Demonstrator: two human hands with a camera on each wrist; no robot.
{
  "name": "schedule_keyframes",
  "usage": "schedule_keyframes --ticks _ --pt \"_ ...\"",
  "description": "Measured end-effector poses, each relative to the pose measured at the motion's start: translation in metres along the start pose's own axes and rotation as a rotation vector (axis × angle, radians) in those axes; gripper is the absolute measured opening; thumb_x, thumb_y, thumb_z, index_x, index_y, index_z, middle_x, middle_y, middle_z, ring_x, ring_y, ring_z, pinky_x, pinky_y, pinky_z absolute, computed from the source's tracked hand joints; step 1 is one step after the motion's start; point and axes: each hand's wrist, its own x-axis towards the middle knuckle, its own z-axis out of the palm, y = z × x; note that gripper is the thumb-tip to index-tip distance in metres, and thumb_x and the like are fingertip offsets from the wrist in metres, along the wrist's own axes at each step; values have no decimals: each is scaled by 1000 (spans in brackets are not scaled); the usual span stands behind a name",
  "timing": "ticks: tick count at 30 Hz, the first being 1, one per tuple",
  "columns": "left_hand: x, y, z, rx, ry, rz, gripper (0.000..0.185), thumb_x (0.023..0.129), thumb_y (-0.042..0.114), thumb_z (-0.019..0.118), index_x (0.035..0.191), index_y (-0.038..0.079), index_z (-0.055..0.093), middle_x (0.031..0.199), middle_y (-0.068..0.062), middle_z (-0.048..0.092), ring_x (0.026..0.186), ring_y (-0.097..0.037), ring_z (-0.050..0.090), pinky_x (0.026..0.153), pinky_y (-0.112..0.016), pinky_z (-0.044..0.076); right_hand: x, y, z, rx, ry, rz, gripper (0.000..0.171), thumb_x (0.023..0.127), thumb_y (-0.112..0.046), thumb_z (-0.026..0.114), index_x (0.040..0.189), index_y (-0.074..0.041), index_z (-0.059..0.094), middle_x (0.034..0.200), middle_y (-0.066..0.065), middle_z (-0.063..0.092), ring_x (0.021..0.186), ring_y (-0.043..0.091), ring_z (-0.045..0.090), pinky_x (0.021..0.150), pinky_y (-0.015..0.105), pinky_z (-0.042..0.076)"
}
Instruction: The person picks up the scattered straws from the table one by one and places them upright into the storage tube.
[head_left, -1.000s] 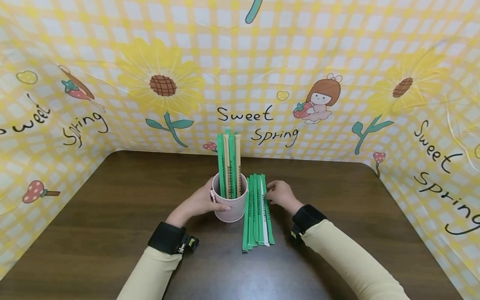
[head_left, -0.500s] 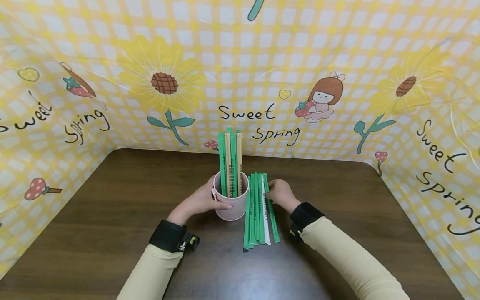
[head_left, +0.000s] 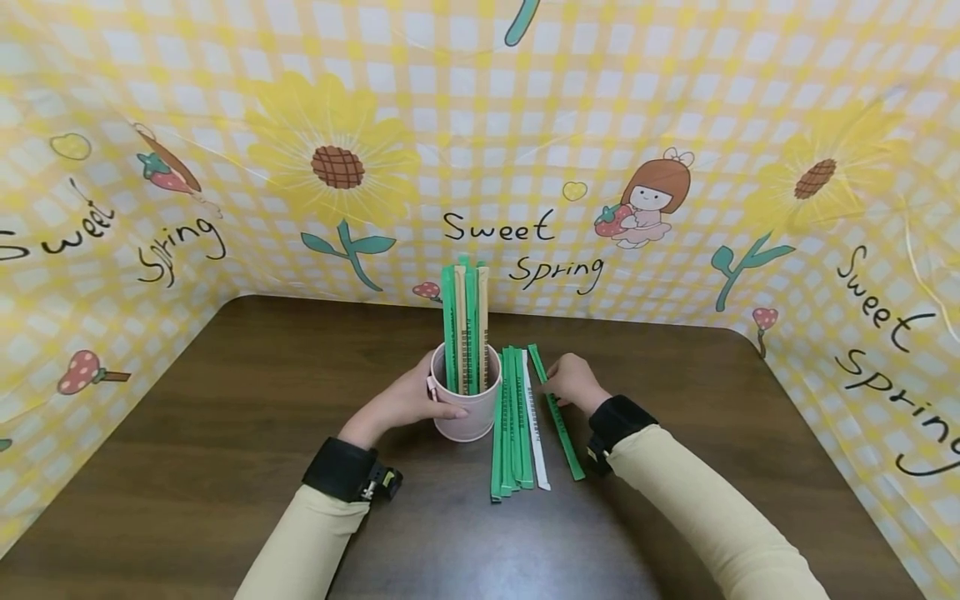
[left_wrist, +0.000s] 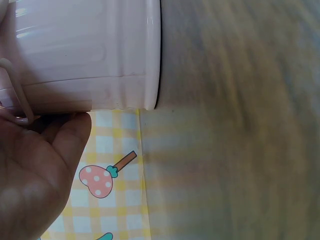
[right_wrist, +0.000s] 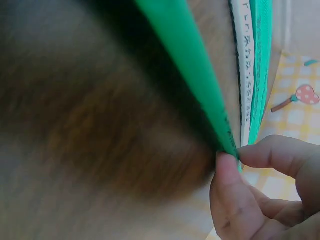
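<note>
left hand (head_left: pixel 401 404) grips pink cup (head_left: pixel 467 414) | right hand (head_left: pixel 572 381) pinches green packet (head_left: pixel 556 412)

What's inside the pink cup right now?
The pink cup holds several long wrapped sticks standing upright, mostly green with a couple of tan ones. Their lower ends and the cup's bottom are hidden by its wall. The left hand holds the cup's side.

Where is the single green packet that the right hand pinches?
In the head view, the green packet lies slanted on the table, right of the flat pile, pinched by the right hand.
</note>
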Motion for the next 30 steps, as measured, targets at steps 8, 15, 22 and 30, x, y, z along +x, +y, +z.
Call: schedule_keyframes --ticks 8,15,22,30 --pt "1 -1 2 -7 -10 8 113 80 26 88 160 0 12 156 -27 36 140 -43 45 116 -62 38 -6 -12 -21 190 40 -18 34 97 -2 59 128 12 60 120 29 64 87 31 70 84 41 62" --pt "0 -2 1 -12 -3 -1 114 80 26 88 161 1 11 157 -27 36 140 -43 44 116 -63 38 -18 -66 -62 298 237 -323 41 99 -2 56 138 9 52 119 24 61 98 24 63 85 30 58" --pt "-2 -1 0 5 2 -33 114 81 27 88 160 -1 11 157 -28 36 140 -43 45 116 -62 38 -35 -117 -72 572 437 -544 34 97 2 59 129 6 52 106 4 57 88 -1 56 83 13 49" --pt "1 1 3 -43 -4 40 113 81 22 88 161 1 11 157 -27 36 140 -42 45 116 -60 38 -29 -115 -33 450 370 -641 34 95 6 58 129 10 52 112 25 59 101 28 62 83 15 50"
